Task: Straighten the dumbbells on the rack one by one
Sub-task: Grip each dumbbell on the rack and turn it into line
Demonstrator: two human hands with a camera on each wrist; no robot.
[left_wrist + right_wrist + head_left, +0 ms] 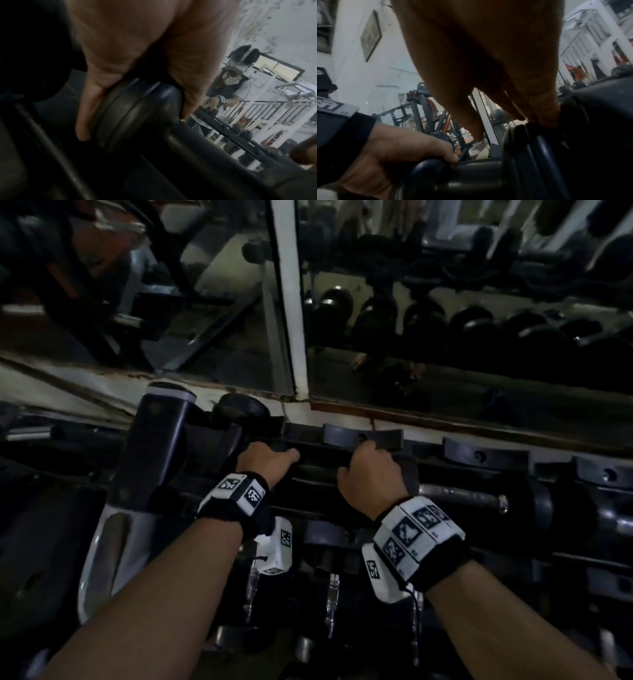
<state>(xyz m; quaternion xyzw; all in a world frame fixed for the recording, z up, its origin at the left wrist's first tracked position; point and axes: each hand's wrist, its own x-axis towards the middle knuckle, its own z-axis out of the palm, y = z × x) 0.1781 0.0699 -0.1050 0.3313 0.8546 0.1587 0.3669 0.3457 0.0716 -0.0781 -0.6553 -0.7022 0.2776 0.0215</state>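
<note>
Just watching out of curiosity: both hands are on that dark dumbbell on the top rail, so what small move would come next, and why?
Probably a slight twist to square it in its cradle. The left hand grips one end of the dumbbell, the right hand holds the other end, and an empty cradle sits just behind it.
</note>
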